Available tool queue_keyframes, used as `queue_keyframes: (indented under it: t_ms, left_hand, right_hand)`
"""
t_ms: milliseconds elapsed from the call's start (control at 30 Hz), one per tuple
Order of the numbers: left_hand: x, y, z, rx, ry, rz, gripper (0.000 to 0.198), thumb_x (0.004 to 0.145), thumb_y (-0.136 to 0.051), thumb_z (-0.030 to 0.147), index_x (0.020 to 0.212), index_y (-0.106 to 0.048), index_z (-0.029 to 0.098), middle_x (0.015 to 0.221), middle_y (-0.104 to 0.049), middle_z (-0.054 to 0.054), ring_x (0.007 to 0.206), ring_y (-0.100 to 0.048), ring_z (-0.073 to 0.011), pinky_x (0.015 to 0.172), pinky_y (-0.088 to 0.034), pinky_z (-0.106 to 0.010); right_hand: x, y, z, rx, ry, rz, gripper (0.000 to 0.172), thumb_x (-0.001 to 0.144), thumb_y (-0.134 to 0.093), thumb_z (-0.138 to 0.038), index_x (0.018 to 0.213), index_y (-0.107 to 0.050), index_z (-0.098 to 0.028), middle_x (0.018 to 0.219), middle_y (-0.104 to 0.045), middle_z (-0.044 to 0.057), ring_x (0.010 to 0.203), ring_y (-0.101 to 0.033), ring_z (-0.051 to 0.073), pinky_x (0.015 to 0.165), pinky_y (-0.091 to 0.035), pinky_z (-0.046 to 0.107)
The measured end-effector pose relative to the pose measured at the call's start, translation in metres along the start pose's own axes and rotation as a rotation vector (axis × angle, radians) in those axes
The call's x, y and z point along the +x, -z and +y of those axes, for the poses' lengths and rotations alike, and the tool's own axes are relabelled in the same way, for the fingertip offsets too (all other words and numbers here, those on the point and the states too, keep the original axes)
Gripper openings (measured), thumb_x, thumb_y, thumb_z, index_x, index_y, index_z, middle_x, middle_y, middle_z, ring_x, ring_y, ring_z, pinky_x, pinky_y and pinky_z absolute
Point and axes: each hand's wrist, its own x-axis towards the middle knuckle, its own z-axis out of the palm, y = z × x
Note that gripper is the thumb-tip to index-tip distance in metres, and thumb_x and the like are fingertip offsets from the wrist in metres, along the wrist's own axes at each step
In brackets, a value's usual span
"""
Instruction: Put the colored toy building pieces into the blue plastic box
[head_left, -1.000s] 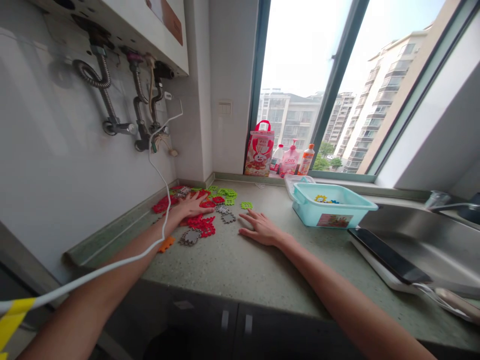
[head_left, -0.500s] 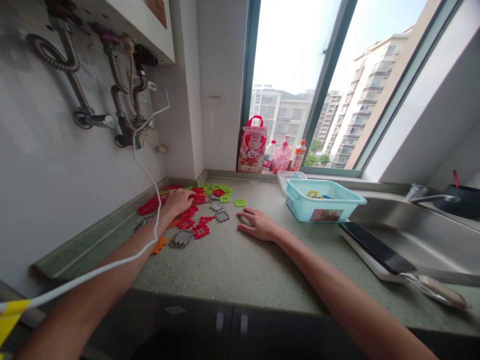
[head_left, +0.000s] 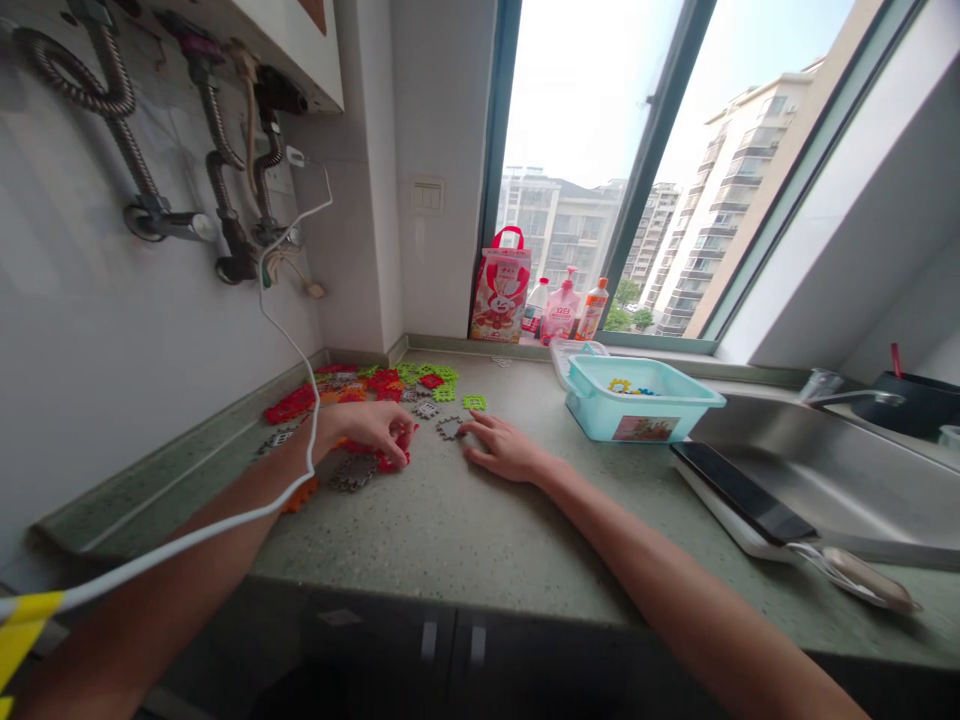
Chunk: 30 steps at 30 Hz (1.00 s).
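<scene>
1. A flat red piece (head_left: 385, 465) with toothed edges is seen on the speckled grey-green counter (head_left: 450, 540); its full outline is hidden, being partly covered by the left hand (head_left: 371, 430).
2. Just beside it, a larger dark grey piece (head_left: 352, 472) with a jagged outline is laid flat. A smaller grey piece (head_left: 448, 428) is met at its edge by the fingertips of the right hand (head_left: 501, 447).
3. The left hand is arched palm down, its fingers curled and lowered at the red piece. Finger and thumb are brought near each other, but whether the left grip is clamped on the piece cannot be told.
4. The right hand is held low and palm down, its fingers pointed leftward and slightly spread; its grip is kept apart.
5. Beyond the hands, red pieces (head_left: 292, 403) and bright green pieces (head_left: 445, 392) are scattered toward the corner.
6. Farther right, yellow and blue pieces are contained in a pale turquoise tub (head_left: 682, 418), placed near the sink (head_left: 832, 480).
</scene>
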Motion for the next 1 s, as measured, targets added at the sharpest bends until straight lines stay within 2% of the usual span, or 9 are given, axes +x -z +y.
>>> queue_keyframes:
  t_ms: [167, 300, 400, 467, 567, 667, 733, 867, 1000]
  left_hand:
    - [-0.008, 0.015, -0.04, -0.021, 0.126, 0.004, 0.047, 0.063, -0.084, 0.057, 0.087, -0.072, 0.019, 0.075, -0.071, 0.0, 0.069, -0.059, -0.0181, 0.06, -0.039, -0.026]
    - [-0.019, 0.031, -0.068, 0.159, 0.272, 0.138, 0.05, 0.06, -0.084, 0.057, 0.091, -0.074, 0.019, 0.072, -0.069, 0.002, 0.072, -0.06, -0.0192, 0.062, -0.039, -0.026]
    - [-0.014, 0.027, -0.058, 0.316, 0.247, 0.32, 0.053, 0.068, -0.078, 0.062, 0.1, -0.075, 0.02, 0.088, -0.075, -0.002, 0.082, -0.066, -0.0229, 0.072, -0.046, -0.029]
    - [-0.003, 0.013, -0.04, 0.419, 0.186, 0.489, 0.063, 0.08, -0.066, 0.071, 0.115, -0.074, 0.019, 0.112, -0.077, -0.008, 0.099, -0.069, -0.0275, 0.087, -0.048, -0.033]
    - [0.023, -0.014, -0.015, 0.515, 0.146, 0.656, 0.081, 0.095, -0.041, 0.077, 0.147, -0.058, 0.017, 0.15, -0.059, -0.016, 0.137, -0.053, -0.0331, 0.115, -0.036, -0.042]
    - [0.045, -0.033, -0.008, 0.481, 0.254, 0.586, 0.095, 0.095, -0.031, 0.083, 0.162, -0.04, 0.016, 0.167, -0.038, -0.019, 0.154, -0.033, -0.0362, 0.124, -0.024, -0.052]
    - [0.05, -0.038, -0.011, 0.475, 0.3, 0.536, 0.099, 0.092, -0.03, 0.086, 0.162, -0.04, 0.016, 0.167, -0.036, -0.02, 0.156, -0.028, -0.038, 0.125, -0.017, -0.059]
    - [0.047, -0.036, -0.013, 0.527, 0.202, 0.548, 0.09, 0.092, -0.033, 0.085, 0.154, -0.053, 0.023, 0.156, -0.053, -0.017, 0.149, -0.042, -0.0359, 0.126, -0.01, -0.06]
    - [0.039, -0.037, 0.001, 0.54, 0.07, 0.54, 0.081, 0.093, -0.038, 0.084, 0.143, -0.064, 0.027, 0.146, -0.063, -0.013, 0.138, -0.054, -0.0336, 0.127, -0.01, -0.058]
  right_hand:
    - [-0.005, 0.003, 0.019, 0.018, -0.03, 0.098, 0.02, 0.1, -0.063, -0.036, 0.112, -0.069, -0.022, 0.141, -0.064, 0.012, 0.131, -0.06, 0.025, 0.111, -0.046, 0.04]
    - [-0.004, 0.002, 0.017, 0.001, -0.052, 0.116, 0.015, 0.1, -0.063, -0.034, 0.103, -0.068, -0.02, 0.107, -0.074, 0.009, 0.108, -0.067, 0.022, 0.097, -0.049, 0.034]
    - [-0.002, 0.002, 0.013, -0.004, -0.049, 0.128, 0.013, 0.1, -0.063, -0.033, 0.101, -0.068, -0.02, 0.106, -0.074, 0.008, 0.106, -0.066, 0.021, 0.096, -0.047, 0.032]
    - [-0.002, 0.002, 0.012, -0.002, -0.039, 0.13, 0.013, 0.1, -0.063, -0.033, 0.101, -0.067, -0.02, 0.107, -0.074, 0.008, 0.105, -0.066, 0.021, 0.095, -0.047, 0.031]
    - [-0.002, 0.003, 0.012, -0.003, -0.036, 0.131, 0.014, 0.101, -0.062, -0.033, 0.101, -0.068, -0.02, 0.107, -0.074, 0.008, 0.105, -0.066, 0.021, 0.094, -0.047, 0.031]
    - [-0.002, 0.004, 0.012, -0.001, -0.039, 0.119, 0.014, 0.101, -0.062, -0.033, 0.101, -0.068, -0.02, 0.106, -0.074, 0.008, 0.103, -0.066, 0.021, 0.093, -0.047, 0.031]
    - [-0.002, 0.005, 0.012, 0.013, -0.037, 0.113, 0.013, 0.1, -0.063, -0.032, 0.101, -0.069, -0.02, 0.105, -0.074, 0.008, 0.103, -0.066, 0.021, 0.092, -0.047, 0.03]
    - [-0.005, 0.009, 0.012, 0.025, -0.05, 0.106, 0.014, 0.1, -0.064, -0.033, 0.1, -0.07, -0.021, 0.105, -0.075, 0.007, 0.102, -0.068, 0.021, 0.09, -0.047, 0.029]
    - [-0.007, 0.014, 0.013, -0.03, -0.113, 0.111, 0.021, 0.099, -0.067, -0.043, 0.098, -0.073, -0.024, 0.103, -0.076, 0.006, 0.096, -0.07, 0.021, 0.085, -0.048, 0.029]
